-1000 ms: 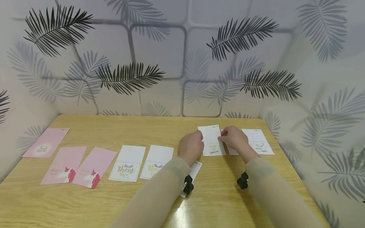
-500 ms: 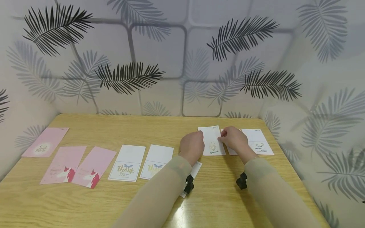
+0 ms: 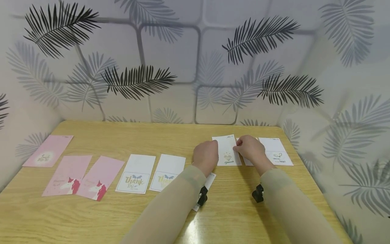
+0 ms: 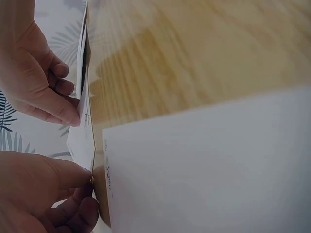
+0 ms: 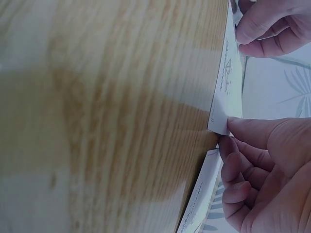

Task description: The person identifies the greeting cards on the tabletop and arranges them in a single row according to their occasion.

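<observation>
A white card with a gold diamond drawing [image 3: 226,150] lies toward the back right of the wooden table, between both hands. My left hand [image 3: 206,153] is at its left edge, pinching it between thumb and fingers, as the left wrist view shows. On the opposite edge, my right hand [image 3: 251,148] pinches the card, the thumb [image 5: 245,130] on its printed face. The right hand partly covers another white card [image 3: 248,161]. Beyond that lies a white card with a heart print [image 3: 278,152]. Under my left forearm, a further white card [image 3: 209,181] is mostly hidden.
Two white "Thank You" cards [image 3: 134,174] lie left of centre, the second [image 3: 169,166] partly behind the left sleeve. Further left are two pink unicorn cards [image 3: 68,176] and a plain pink card with a pale circle [image 3: 48,150]. A patterned wall covering [image 3: 170,98] borders the table [image 3: 152,135].
My left hand has shifted very slightly to the right along with the diamond card's left edge. The right hand stays in place, and both keep their grip.
</observation>
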`<state>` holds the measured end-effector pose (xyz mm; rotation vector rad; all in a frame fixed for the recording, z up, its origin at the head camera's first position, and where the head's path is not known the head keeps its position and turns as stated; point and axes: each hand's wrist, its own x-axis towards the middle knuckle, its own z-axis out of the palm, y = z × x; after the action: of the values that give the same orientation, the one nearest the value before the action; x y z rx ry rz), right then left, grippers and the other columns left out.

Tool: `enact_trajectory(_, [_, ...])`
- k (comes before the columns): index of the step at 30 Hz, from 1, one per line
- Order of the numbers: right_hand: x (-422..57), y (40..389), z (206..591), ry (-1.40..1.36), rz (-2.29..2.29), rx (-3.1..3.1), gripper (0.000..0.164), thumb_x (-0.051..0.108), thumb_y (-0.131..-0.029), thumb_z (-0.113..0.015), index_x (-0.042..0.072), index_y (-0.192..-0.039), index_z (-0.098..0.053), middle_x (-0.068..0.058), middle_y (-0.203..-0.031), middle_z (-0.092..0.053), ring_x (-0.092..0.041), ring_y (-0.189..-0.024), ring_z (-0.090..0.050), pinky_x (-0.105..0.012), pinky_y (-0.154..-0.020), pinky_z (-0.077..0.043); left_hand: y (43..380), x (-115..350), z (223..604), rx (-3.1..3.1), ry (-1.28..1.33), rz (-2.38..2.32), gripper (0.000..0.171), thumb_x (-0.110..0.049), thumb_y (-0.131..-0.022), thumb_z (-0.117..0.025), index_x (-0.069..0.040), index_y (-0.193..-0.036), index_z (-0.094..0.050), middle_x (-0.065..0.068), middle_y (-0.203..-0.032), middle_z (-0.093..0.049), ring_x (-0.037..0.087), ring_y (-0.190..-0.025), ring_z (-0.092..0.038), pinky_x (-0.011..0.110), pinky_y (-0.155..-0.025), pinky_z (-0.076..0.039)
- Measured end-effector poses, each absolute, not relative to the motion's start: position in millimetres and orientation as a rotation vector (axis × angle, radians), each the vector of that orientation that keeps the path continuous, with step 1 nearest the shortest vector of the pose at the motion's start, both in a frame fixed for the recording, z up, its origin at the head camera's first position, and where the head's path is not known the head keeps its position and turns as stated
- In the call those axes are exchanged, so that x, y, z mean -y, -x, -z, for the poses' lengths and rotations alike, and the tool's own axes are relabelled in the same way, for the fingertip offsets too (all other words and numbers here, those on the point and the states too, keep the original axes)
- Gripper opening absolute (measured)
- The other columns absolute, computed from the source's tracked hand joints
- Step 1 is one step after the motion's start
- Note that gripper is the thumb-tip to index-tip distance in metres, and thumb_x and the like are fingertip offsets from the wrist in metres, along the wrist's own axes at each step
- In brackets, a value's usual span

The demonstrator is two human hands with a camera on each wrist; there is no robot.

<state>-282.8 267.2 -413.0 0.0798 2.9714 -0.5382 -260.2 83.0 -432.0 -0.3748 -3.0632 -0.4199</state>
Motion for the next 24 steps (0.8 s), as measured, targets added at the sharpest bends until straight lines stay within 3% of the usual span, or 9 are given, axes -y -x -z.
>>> enact_trajectory(24, [-268.2, 285.3, 416.1, -0.111, 0.553, -2.963, 0.019, 0.024, -0.103, -0.079, 0.006, -0.110, -0.078, -0.013, -0.116, -0.078, -0.033, -0.100, -0.070, -0.052, -0.089, -0.054, 258.0, -80.7, 427.7, 3.080, 0.385, 0.467, 0.016, -0.017, -0.112, -0.064, -0.009, -0.112, -0.078, 0.006, -0.097, -0.079, 0.021, -0.084, -0.075, 0.039, -0.071, -0.062])
